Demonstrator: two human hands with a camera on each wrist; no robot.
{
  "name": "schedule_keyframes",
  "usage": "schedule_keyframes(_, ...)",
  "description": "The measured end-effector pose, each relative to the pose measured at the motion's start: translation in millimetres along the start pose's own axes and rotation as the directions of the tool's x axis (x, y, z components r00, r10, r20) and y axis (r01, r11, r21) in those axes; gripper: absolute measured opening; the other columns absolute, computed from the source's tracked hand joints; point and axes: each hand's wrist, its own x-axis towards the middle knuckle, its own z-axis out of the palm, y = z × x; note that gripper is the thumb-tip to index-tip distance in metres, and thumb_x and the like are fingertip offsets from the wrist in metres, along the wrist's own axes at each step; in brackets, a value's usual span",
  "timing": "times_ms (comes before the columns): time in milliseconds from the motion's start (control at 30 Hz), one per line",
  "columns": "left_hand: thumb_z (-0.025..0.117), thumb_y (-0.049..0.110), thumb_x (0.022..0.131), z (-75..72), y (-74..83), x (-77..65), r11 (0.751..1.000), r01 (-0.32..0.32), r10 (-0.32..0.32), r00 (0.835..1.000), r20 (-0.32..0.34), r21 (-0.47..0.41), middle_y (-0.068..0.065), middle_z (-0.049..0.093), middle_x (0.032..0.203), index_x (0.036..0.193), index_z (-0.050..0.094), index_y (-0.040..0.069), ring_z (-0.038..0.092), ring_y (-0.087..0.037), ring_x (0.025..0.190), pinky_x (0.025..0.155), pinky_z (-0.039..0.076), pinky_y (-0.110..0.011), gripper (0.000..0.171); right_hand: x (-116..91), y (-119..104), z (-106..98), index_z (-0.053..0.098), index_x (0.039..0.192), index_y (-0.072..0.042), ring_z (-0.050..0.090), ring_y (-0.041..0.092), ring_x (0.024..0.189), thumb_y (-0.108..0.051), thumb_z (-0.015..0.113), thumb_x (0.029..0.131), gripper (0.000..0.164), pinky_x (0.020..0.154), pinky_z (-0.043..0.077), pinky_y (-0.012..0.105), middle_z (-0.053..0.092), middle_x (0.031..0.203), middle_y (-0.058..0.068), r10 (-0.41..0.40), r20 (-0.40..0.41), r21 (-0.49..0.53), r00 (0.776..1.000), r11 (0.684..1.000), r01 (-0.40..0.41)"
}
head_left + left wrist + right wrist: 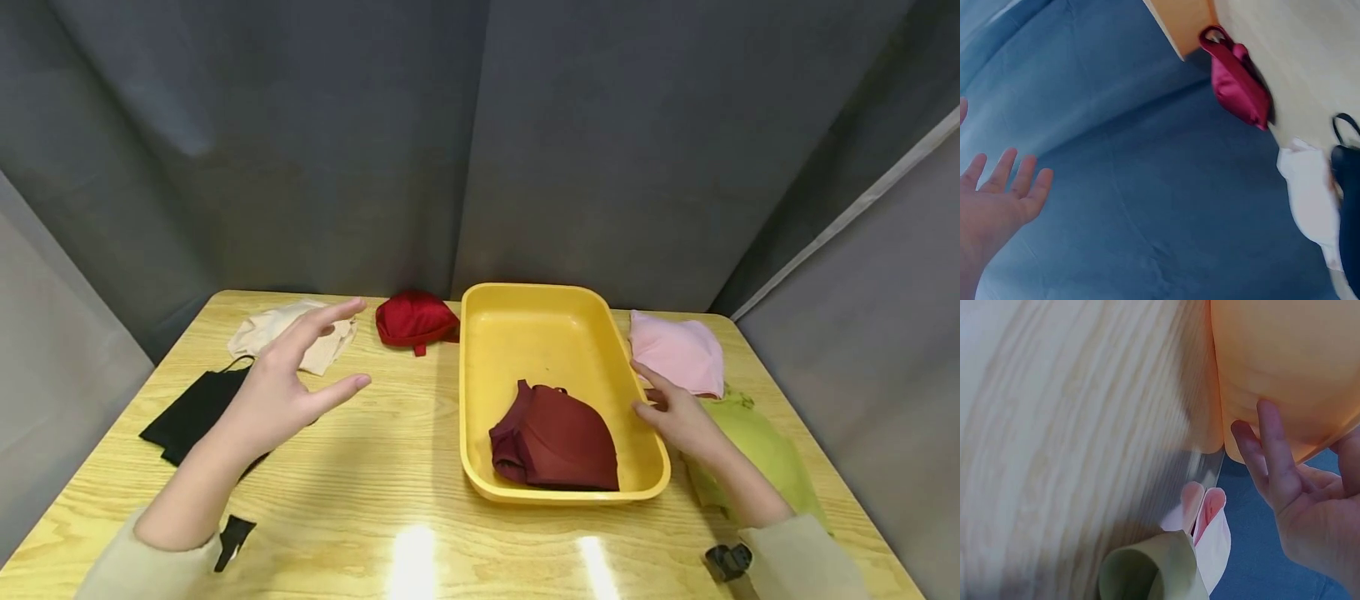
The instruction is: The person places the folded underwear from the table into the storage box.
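Left of the yellow tray (562, 498) and nearer than it, a long, pale beige sleeve (150, 558) is covering the left arm, ending in a plain cuff before the bare left hand (281, 400). Right of the tray, a matching sleeve (806, 562) is ending before the bare right hand (686, 421). A flat black piece (234, 537) and a chunky black device (727, 562) are showing beside the left and right cuffs respectively.

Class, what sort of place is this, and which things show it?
Probably a curtained-off workspace: grey curtains hang behind and beside a wooden table, which bears a yellow tray.
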Motion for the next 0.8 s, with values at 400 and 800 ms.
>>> schedule_keyframes(400, 0.083, -0.001, 0.067, -11.1, -41.8, -20.4, 1.000, 0.003, -0.004, 0.988, -0.152, -0.007, 0.000, 0.051, 0.137, 0.140, 0.045, 0.019, 0.040, 0.003, 0.124, 0.101, 0.032, -0.011, 0.085, 1, 0, -1, 0.029, 0.147, -0.003, 0.049, 0.048, 0.117, -0.015, 0.058, 0.093, 0.063, 0.084, 0.053, 0.044, 0.042, 0.137, 0.033, -0.009, -0.002, 0.012, 1.000, 1.000, 0.009)
schedule_keyframes(800, 0.081, 0.008, 0.073, -16.7, -78.3, -47.8, 0.984, 0.178, -0.177, 0.974, -0.140, -0.001, 0.006, 0.039, 0.147, 0.145, 0.037, 0.029, 0.031, 0.001, 0.133, 0.105, 0.026, -0.018, 0.087, 1, 4, 1, 0.028, 0.148, -0.005, 0.049, 0.047, 0.118, -0.017, 0.058, 0.094, 0.063, 0.083, 0.053, 0.044, 0.041, 0.138, 0.032, 0.001, 0.004, 0.004, 1.000, 1.000, -0.001)
